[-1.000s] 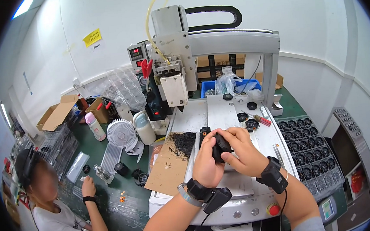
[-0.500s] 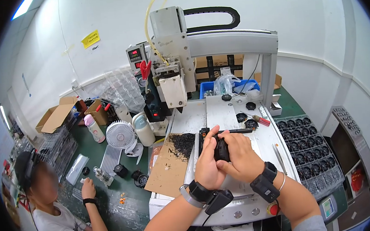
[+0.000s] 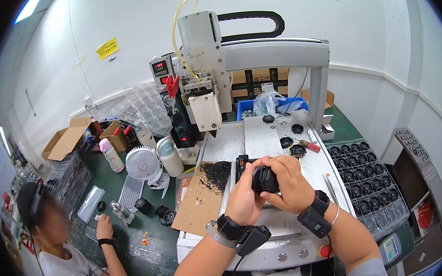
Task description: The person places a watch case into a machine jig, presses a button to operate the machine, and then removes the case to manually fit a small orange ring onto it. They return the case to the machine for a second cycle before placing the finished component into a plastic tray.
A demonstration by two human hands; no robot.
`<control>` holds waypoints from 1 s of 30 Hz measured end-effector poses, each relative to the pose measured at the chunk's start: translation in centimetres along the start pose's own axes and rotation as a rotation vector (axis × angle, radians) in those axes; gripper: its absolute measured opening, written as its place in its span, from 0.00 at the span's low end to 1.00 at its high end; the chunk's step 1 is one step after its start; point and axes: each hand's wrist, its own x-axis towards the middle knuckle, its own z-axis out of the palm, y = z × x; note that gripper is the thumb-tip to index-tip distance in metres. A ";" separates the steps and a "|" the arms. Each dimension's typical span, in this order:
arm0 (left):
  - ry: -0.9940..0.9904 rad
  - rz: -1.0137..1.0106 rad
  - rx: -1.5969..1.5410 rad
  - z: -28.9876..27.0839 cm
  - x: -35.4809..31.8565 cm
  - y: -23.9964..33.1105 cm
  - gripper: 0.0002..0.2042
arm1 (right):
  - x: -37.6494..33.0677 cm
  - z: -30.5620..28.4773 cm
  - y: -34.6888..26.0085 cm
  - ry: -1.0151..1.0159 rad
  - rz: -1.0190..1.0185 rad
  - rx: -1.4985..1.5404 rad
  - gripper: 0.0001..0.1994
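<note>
Between my two hands is a black rounded plastic part, a housing by its look [image 3: 266, 180]. My left hand [image 3: 243, 198] is closed round its left side, and my right hand [image 3: 289, 185] grips it from the right with the thumb along its lower edge. The palms and fingers hide much of the part. Just beyond my left fingertips, a black fixture [image 3: 241, 163] sits on the white machine bed [image 3: 262, 137]. Left of my hands lies a sheet of brown cardboard [image 3: 195, 207] heaped with black scraps [image 3: 216, 173].
Above the bed hangs the machine's white head [image 3: 206, 112]. Round black parts [image 3: 287, 142] and a red-handled screwdriver [image 3: 311, 145] lie at its right, near tweezers [image 3: 332, 187]. A tray of black parts [image 3: 362, 181] stands farther right. A person [image 3: 67, 259] sits left, beyond a white fan [image 3: 143, 164].
Both hands have drawn slightly nearer to me with the black housing. It has turned between them, so more of its rounded face shows.
</note>
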 end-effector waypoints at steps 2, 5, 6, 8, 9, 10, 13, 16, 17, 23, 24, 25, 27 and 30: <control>0.039 -0.092 0.113 -1.0 0.3 -0.1 0.22 | 0.2 -0.2 0.0 -0.030 -0.057 0.059 0.33; 0.064 -0.142 0.149 -0.8 0.1 0.6 0.25 | 0.6 -0.7 -0.4 -0.148 -0.215 -0.058 0.33; 0.087 -0.176 0.217 -0.5 0.0 0.9 0.27 | 0.6 -0.6 -0.5 -0.134 -0.201 -0.041 0.32; 0.098 -0.176 0.254 0.5 -0.5 1.5 0.28 | 0.7 -0.5 -0.5 -0.145 -0.199 0.006 0.32; 0.108 -0.176 0.293 0.8 -0.6 1.6 0.29 | 0.8 -0.5 -0.5 -0.154 -0.196 0.052 0.33; 0.108 -0.175 0.291 0.7 -0.6 1.8 0.29 | 0.7 -0.4 -0.4 -0.155 -0.197 0.052 0.33; 0.033 -0.246 0.280 0.3 -0.6 1.8 0.31 | 0.5 -0.1 -0.2 -0.149 -0.159 0.083 0.35; -0.174 -0.127 0.272 0.0 -1.0 1.2 0.30 | 0.1 -0.2 0.2 -0.040 0.034 0.251 0.37; -0.176 -0.126 0.275 -0.3 -0.8 1.3 0.30 | 0.0 -0.2 0.4 -0.036 0.032 0.250 0.37; -0.285 -0.172 0.214 -0.6 -0.4 1.6 0.20 | -0.1 0.1 1.0 -0.086 0.063 0.308 0.35; -0.283 -0.173 0.215 -0.5 -0.3 1.7 0.20 | 0.0 0.0 0.9 -0.086 0.064 0.309 0.35; -0.290 -0.194 0.229 -0.5 -0.3 1.9 0.20 | 0.2 -0.4 0.7 -0.102 0.035 0.306 0.35; -0.291 -0.214 0.244 -0.6 -0.4 2.0 0.19 | 0.3 -0.7 0.6 -0.119 0.005 0.307 0.35; -0.236 -0.272 0.209 -1.0 -0.3 2.2 0.19 | 0.4 -1.0 0.7 -0.182 0.026 0.334 0.34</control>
